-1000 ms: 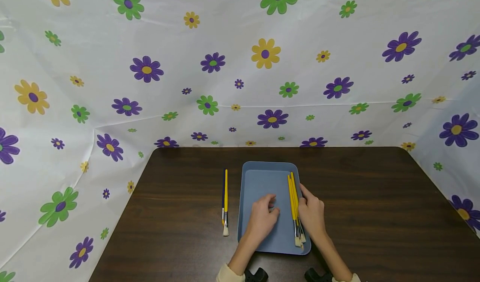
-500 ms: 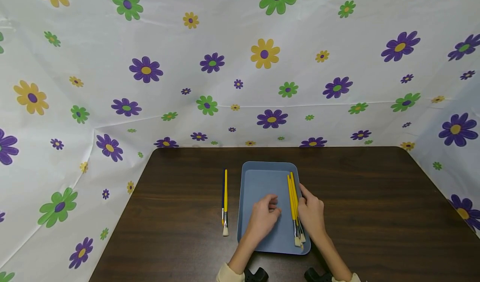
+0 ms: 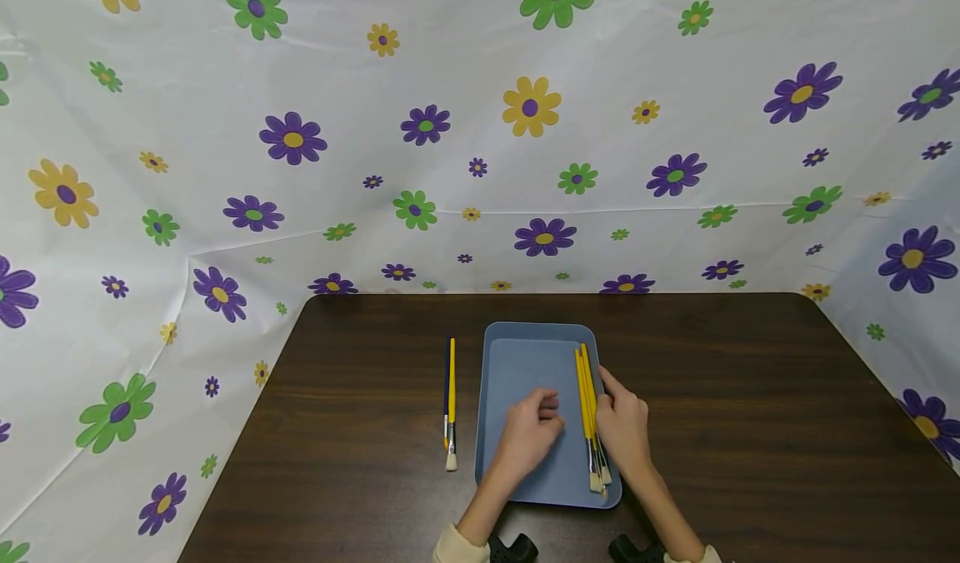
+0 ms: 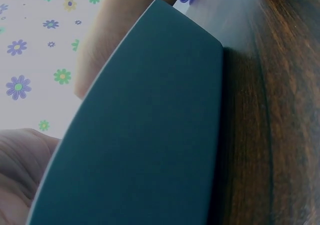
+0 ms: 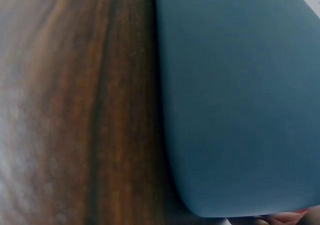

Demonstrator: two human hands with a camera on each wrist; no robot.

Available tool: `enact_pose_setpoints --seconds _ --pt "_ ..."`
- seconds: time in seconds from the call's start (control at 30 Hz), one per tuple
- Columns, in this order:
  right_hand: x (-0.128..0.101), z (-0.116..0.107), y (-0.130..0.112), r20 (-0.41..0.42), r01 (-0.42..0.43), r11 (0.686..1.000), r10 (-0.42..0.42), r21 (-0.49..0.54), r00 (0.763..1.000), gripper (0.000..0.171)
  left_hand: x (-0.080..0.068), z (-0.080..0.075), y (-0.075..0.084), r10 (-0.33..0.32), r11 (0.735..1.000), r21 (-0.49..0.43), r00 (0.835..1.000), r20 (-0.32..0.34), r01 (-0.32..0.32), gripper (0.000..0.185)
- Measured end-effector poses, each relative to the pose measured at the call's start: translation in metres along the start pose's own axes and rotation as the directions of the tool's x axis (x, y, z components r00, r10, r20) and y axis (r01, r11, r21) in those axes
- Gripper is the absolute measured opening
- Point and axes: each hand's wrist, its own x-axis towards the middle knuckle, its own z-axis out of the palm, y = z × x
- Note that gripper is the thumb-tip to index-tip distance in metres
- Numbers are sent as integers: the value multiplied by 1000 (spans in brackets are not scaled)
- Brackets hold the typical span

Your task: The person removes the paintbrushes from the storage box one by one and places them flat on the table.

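Note:
A blue-grey tray lies on the dark wooden table in the head view. Several yellow-handled paintbrushes rest along its right side, bristles toward the person. My left hand hovers over or rests in the tray's middle, fingers loosely curled, with nothing seen in them. At the tray's right rim, my right hand grips the edge beside the brushes, its index finger stretched along the outside. In the left wrist view the tray's outer wall hides most of the hand; the tray wall likewise fills much of the right wrist view.
Left of the tray, a yellow-handled brush and a dark-blue-handled brush lie side by side on the table. A white flowered cloth hangs behind and at both sides. Dark straps sit at the wrists.
My left hand's fingertips have shifted very slightly to the right over the tray. The right hand, the tray and the brushes stay where they were.

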Motion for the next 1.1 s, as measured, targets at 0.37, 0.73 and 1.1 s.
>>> enact_pose_setpoints --seconds 0.37,0.73,1.1 --pt "0 0 0 0 0 1000 0 6 1000 49 2 4 -1 22 1000 -10 1000 14 -22 35" --pt "1 0 0 -6 -9 1000 9 9 1000 49 1 7 1 15 1000 -7 999 41 -15 35" --pt "1 0 1 3 -9 1000 9 5 1000 50 0 10 3 11 1000 -11 998 55 -11 34"
